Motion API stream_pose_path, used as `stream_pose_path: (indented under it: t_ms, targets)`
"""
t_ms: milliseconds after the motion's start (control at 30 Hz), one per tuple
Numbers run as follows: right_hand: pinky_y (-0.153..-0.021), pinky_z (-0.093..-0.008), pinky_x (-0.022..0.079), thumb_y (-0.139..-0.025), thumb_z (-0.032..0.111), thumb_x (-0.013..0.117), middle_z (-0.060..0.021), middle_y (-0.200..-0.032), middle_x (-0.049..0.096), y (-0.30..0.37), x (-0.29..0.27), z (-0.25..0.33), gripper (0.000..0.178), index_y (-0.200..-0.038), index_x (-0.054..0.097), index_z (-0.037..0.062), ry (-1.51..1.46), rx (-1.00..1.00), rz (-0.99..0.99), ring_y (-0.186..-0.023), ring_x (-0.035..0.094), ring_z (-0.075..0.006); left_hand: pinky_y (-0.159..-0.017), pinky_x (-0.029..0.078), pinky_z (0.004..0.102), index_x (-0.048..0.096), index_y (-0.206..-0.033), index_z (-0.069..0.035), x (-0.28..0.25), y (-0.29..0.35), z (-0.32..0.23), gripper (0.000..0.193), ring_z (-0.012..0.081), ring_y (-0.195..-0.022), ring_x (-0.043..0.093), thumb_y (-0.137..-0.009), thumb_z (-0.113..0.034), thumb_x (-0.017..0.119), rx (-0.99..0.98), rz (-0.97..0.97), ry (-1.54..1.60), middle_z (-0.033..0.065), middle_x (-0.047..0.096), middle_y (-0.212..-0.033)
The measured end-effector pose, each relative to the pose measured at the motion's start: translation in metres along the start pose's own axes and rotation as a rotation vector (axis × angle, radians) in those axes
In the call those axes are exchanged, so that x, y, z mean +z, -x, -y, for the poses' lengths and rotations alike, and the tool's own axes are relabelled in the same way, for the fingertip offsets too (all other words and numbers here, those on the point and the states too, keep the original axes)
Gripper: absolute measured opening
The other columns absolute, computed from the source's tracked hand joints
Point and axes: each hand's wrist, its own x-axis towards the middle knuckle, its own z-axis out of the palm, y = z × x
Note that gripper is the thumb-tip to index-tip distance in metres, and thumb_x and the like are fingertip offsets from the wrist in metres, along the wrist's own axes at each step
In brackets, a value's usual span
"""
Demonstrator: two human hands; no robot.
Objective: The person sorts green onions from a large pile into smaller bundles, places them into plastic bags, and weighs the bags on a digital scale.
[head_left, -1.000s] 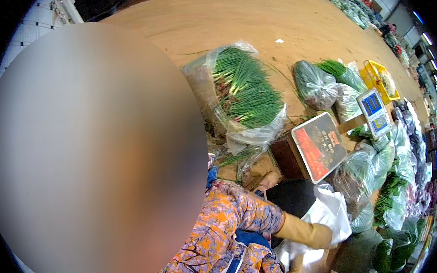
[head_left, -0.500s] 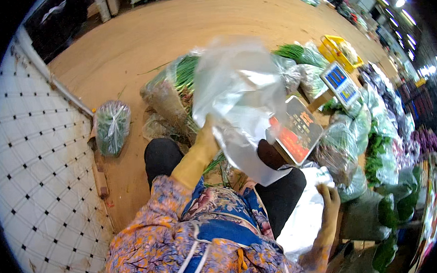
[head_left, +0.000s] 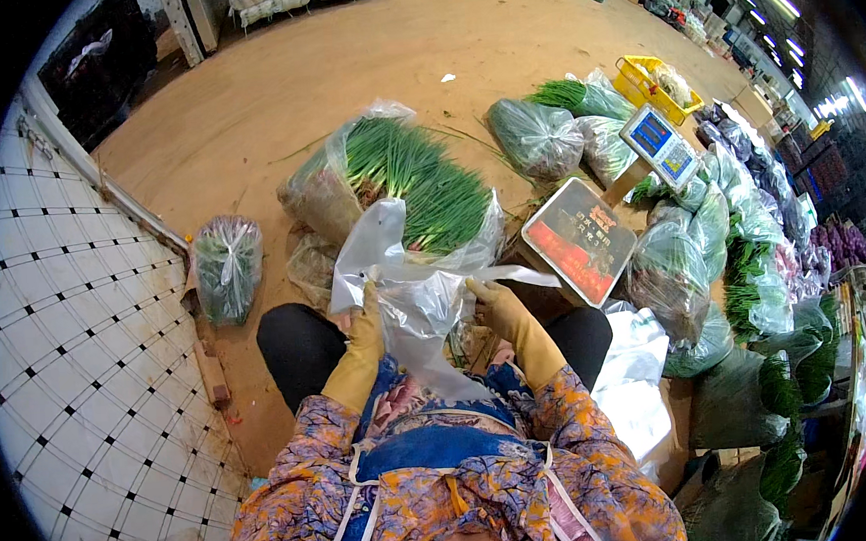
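Both my hands wear yellow rubber gloves. My left hand point(head_left: 362, 336) pinches the left side of a thin translucent plastic bag point(head_left: 423, 306) in front of my lap. On its right side, my right hand point(head_left: 505, 314) has its fingers closed on the same bag. The bag hangs between them, loosely crumpled, with one handle-like strip up and another stretched to the right. Just beyond it a large bundle of green onions point(head_left: 397, 169) lies in an opened clear sack. My fingertips are partly covered by the film.
Right of my knee stands a digital scale point(head_left: 580, 242) with a raised display. White plastic bags point(head_left: 631, 387) lie below it. Bagged greens point(head_left: 682, 285) and a yellow crate point(head_left: 630, 88) line the right. A wrapped bundle point(head_left: 228, 268) stands left, beside a tiled surface point(head_left: 83, 391).
My right hand has come from the white bags at right to the plastic bag. The bag has been lowered toward my lap, uncovering the green onions. My left hand has moved down and left.
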Motion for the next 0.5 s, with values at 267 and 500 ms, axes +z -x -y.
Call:
stream_pose_path:
  t_ms: [267, 500]
  targets:
    - [-0.051, -0.0235, 0.039, -0.075, 0.023, 0.065, -0.0031, -0.07, 0.056, -0.016, -0.028, -0.017, 0.027, -0.083, 0.056, -0.0013, 0.309, -0.399, -0.38, -0.058, 0.048, -0.0091, -0.058, 0.039, 0.0226, 0.059, -0.082, 0.001, -0.051, 0.006, -0.029, 0.031, 0.0101, -0.064, 0.047, -0.08, -0.03, 0.056, -0.476, 0.213, 0.945, 0.0038, 0.054, -0.074]
    - [-0.048, -0.0235, 0.039, -0.076, 0.026, 0.063, -0.003, -0.069, 0.056, 0.008, 0.071, 0.018, 0.026, -0.077, 0.059, 0.0003, 0.571, -0.222, -0.134, -0.057, 0.048, -0.0105, -0.061, 0.039, 0.0224, 0.057, -0.082, -0.002, -0.082, 0.006, -0.074, 0.014, 0.0088, -0.067, 0.047, -0.077, -0.016, 0.059, 0.076, -0.017, 0.807, 0.0009, 0.054, -0.075]
